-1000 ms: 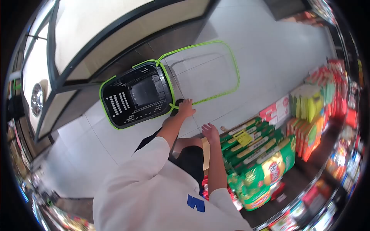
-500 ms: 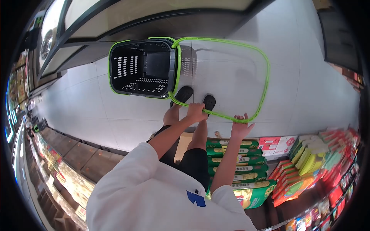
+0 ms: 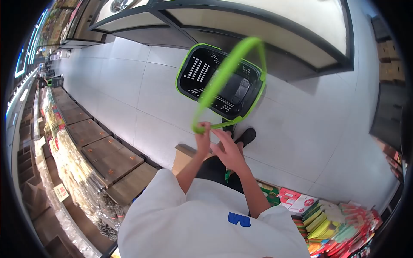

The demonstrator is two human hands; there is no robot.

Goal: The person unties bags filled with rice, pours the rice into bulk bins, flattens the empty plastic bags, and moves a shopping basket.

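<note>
The left hand [image 3: 203, 138] is closed around the corner of a green handle [image 3: 219, 81]; the right hand [image 3: 229, 152] is just beside it, open, its fingers stretched toward the handle, though whether they touch it I cannot tell. The handle is blurred and slants up across the opening of a black basket [image 3: 223, 84] with a green rim; the basket sits on the grey tiled floor [image 3: 165, 99], beyond the hands, near the base of a dark-framed desk [image 3: 275, 26] with pale panels. Below the hands are the person's white shirt [image 3: 202, 223] and black shorts [image 3: 211, 170]; one black shoe [image 3: 247, 136] shows on the floor near the basket, the other partly hidden by the handle. To the left, brown boxes [image 3: 109, 157] run in a row beside a shelf of clear-wrapped packs [image 3: 71, 167]; at lower right are red and white boxes [image 3: 301, 202], and yellow packets [image 3: 322, 228] beside red ones; at the far upper right are cardboard boxes [image 3: 389, 60].
</note>
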